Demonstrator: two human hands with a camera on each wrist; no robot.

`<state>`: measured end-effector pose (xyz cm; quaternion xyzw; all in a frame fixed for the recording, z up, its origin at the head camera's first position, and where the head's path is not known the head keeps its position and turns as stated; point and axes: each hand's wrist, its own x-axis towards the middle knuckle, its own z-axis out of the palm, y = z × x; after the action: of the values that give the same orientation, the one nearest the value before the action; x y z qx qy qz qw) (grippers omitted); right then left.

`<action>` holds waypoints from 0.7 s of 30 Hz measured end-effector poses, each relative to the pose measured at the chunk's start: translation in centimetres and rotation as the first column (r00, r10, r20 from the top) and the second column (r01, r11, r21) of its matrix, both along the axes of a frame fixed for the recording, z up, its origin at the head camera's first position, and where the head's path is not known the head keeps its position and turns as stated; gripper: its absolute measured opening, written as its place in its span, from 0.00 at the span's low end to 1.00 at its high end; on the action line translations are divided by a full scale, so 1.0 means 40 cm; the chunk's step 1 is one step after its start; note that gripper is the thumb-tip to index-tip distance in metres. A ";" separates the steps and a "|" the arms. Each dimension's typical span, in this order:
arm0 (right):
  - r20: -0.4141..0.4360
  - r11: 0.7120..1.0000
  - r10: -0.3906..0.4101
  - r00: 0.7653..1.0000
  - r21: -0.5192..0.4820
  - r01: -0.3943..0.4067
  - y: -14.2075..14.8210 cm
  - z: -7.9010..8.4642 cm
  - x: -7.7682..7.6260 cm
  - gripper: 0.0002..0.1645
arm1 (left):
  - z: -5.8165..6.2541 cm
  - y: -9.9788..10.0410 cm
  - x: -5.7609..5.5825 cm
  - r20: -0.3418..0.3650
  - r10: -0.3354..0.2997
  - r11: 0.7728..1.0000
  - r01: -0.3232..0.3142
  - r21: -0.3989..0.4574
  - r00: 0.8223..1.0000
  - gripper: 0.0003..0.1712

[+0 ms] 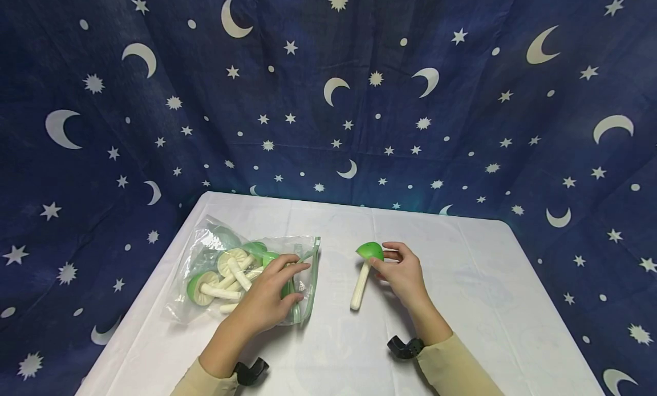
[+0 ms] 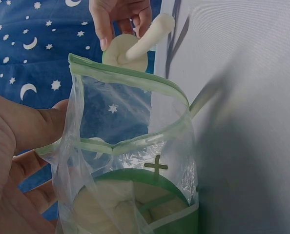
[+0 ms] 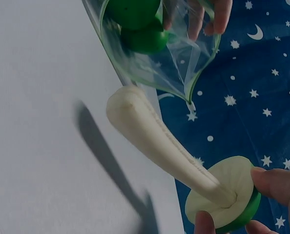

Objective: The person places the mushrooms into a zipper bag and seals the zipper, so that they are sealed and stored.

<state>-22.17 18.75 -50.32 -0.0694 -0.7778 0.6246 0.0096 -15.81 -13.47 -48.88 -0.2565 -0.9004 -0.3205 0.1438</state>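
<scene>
A toy mushroom (image 1: 361, 285) with a green cap and a pale stem is pinched at its cap by my right hand (image 1: 405, 273), the stem pointing down towards me. In the right wrist view, the thumb and fingers hold the cap's rim, and the stem (image 3: 155, 141) points towards the bag. To the left lies a clear zip bag (image 1: 308, 282) with a green-edged mouth and several similar mushrooms (image 1: 220, 293) inside. My left hand (image 1: 267, 296) grips the bag near its mouth, thumb and fingers curved about the film. The left wrist view shows the mouth (image 2: 130, 73) gaping.
A white-covered table (image 1: 339, 350) carries everything. Behind it and at both sides hangs a dark blue cloth (image 1: 369, 133) with moons and stars. A black wrist mount (image 1: 251, 372) sits on the left wrist, and another (image 1: 405, 347) on the right.
</scene>
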 end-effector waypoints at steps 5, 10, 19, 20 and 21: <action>0.005 1.000 0.013 1.000 -0.024 -0.013 -0.020 -0.002 0.005 0.36 | 0.002 0.000 0.002 0.011 0.002 1.000 -0.002 0.000 1.000 0.40; 0.006 0.998 0.028 1.000 -0.058 -0.028 -0.040 -0.003 0.006 0.35 | 0.004 0.000 0.003 0.018 0.003 1.000 -0.003 0.001 1.000 0.41; -0.002 0.993 0.018 1.000 -0.113 -0.018 -0.092 0.003 0.012 0.34 | 0.004 -0.001 0.003 0.008 0.001 1.000 -0.001 -0.002 1.000 0.40; -0.001 0.993 0.018 1.000 -0.121 -0.018 -0.098 0.004 0.012 0.33 | 0.003 0.000 0.003 0.006 0.001 1.000 -0.001 -0.002 1.000 0.40; -0.001 0.992 0.017 1.000 -0.126 -0.017 -0.105 0.005 0.013 0.33 | 0.004 0.000 0.003 0.005 0.001 1.000 -0.001 -0.003 1.000 0.40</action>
<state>-21.63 14.56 -50.10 -0.0632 -0.7375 0.6724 -0.0003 -15.69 -13.49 -48.74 -0.2555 -0.9014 -0.3198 0.1412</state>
